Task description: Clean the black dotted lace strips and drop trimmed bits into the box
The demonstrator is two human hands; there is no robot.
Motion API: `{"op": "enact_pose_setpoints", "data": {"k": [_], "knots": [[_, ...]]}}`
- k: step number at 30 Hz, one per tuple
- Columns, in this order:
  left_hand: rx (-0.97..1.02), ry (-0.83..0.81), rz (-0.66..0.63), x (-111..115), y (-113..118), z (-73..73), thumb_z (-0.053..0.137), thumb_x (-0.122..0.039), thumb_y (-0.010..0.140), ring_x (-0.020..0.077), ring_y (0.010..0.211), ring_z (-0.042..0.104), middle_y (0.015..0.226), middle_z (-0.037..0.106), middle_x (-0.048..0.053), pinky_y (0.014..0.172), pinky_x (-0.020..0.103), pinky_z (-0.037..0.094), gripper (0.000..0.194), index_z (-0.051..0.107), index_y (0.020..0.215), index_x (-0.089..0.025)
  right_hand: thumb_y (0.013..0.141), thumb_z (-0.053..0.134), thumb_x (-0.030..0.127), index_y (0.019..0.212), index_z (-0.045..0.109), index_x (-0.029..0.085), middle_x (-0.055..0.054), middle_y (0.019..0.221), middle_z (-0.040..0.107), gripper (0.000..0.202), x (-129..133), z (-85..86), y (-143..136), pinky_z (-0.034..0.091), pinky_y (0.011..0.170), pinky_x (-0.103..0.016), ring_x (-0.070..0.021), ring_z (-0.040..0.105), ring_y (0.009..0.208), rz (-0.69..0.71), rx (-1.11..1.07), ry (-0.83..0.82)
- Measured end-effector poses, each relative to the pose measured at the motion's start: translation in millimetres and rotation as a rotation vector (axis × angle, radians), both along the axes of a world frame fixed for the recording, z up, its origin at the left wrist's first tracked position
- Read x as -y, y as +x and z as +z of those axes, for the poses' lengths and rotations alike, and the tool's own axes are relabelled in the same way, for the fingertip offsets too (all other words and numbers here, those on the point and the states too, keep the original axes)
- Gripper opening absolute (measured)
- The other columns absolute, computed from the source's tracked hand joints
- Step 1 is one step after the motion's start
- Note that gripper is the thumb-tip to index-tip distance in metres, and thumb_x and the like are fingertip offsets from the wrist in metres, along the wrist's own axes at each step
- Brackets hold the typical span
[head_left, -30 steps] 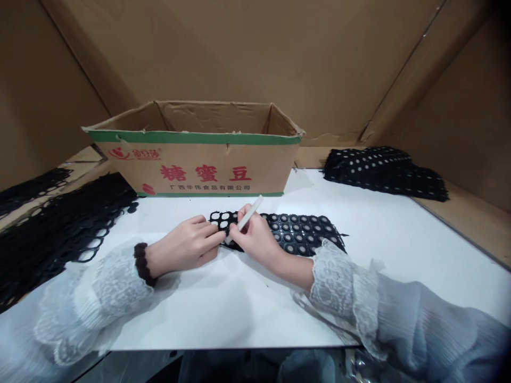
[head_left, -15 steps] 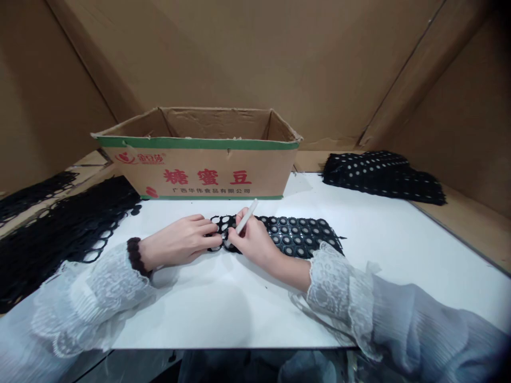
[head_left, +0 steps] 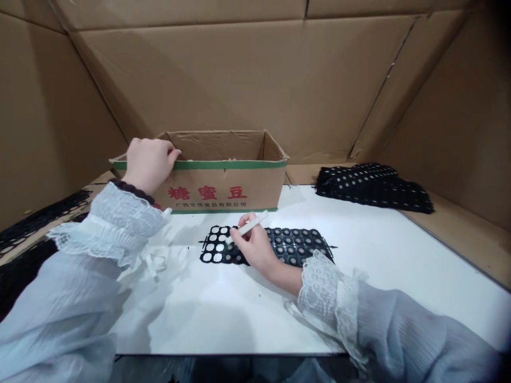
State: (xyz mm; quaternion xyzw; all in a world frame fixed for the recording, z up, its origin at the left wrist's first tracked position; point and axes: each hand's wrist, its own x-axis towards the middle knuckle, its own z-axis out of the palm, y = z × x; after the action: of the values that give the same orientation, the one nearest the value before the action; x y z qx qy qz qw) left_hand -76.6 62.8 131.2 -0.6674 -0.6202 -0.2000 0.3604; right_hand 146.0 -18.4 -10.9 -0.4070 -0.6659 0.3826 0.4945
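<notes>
My left hand is raised over the front rim of the cardboard box, fingers pinched together. A tiny dark bit shows at its fingertips, too small to name. On the white table lies a black sheet with rows of round holes. Its left columns show white through the holes, while farther right dark discs with pale centres fill them. My right hand rests on this sheet, closed around a slim white pen-like stick. The stick's lower end is by the border between open and filled holes.
Black dotted sheets are piled at the back right. More black perforated sheets lie at the left, partly behind my sleeve. Cardboard walls enclose the white table at the back and sides.
My left hand has left the sheet's left end and risen up and left to the box rim. My right hand stays on the sheet with the stick, now tilted flatter. The view has shifted.
</notes>
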Motion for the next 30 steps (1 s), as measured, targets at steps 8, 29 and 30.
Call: {"op": "enact_pose_setpoints", "data": {"k": [8,29,30], "knots": [[0.149,0.031,0.055,-5.6,-5.3,-15.4,0.037,-0.049,0.084,0.0172,0.07,0.057,0.074,0.065,0.004,0.067,0.032,0.035,0.046,0.065,0.087,-0.013,0.077,0.052,0.034,0.073,0.04,0.021,0.006,0.059,0.041,0.018,-24.9,1.3,13.2,0.033,0.053,-0.023,-0.0099,0.041,0.052,-0.077,0.008,0.033],[0.358,-0.632,-0.559,64.2,69.5,-133.7,0.044,-0.025,0.082,0.0234,0.092,0.054,0.094,0.061,0.008,0.084,0.041,0.038,0.015,0.054,0.09,-0.016,0.068,0.059,0.032,0.064,0.045,0.019,0.002,0.063,0.056,0.02,-40.7,1.3,25.1,0.039,0.061,-0.025,-0.0127,0.052,0.061,-0.009,0.235,0.018],[0.456,-0.66,-0.571,63.6,69.9,-133.3,0.046,-0.025,0.081,0.0219,0.087,0.055,0.09,0.061,0.007,0.08,0.038,0.04,0.013,0.052,0.089,-0.016,0.068,0.059,0.033,0.063,0.045,0.019,0.002,0.063,0.056,0.021,-43.0,1.2,27.0,0.039,0.061,-0.025,-0.0126,0.052,0.061,0.013,0.252,-0.002]]}}
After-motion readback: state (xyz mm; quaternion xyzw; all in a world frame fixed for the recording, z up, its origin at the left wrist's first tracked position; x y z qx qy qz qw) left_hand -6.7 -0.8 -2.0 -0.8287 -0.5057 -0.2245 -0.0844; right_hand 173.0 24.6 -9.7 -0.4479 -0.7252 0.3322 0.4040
